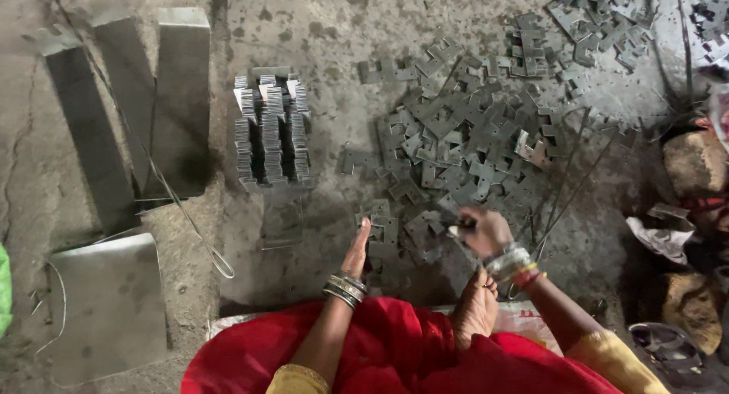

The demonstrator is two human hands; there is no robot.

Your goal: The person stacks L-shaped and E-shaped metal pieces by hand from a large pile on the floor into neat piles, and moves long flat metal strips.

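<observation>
Head view, right hand: the right hand [484,231] is closed around a small flat stamped metal piece [460,224], pinched at one edge between thumb and fingers, just above the near edge of the loose heap.

Head view, left hand: the left hand [357,248] is open, fingers straight and together, set edge-on against the small cluster of pieces [382,231] on the floor; it grips nothing.

Head view, held thing: the metal piece lies in the right hand, low over the concrete floor [334,136], in front of the person's red clothing [395,348].

Handling: it looks like thin sheet steel, so probably light, stiff and not fragile; cut edges and notches may be sharp, and a flat face could slide between fingers. Holding by the edges seems the firmest hold.

Loose heap: a wide scatter of like notched plates [471,143] spreads ahead and right, overlapping and tilted, so single ones may snag on each other.

Sorted stack: neat rows of plates on edge [272,132] stand left of the heap, well apart from both hands.

Other things: long sheet strips [144,105] and a flat square sheet [110,306] lie far left; a thin wire [190,219] crosses them.

In the way: more wires [566,189] run over the heap beside the right wrist; rags and clutter [668,238] crowd the right edge.
</observation>
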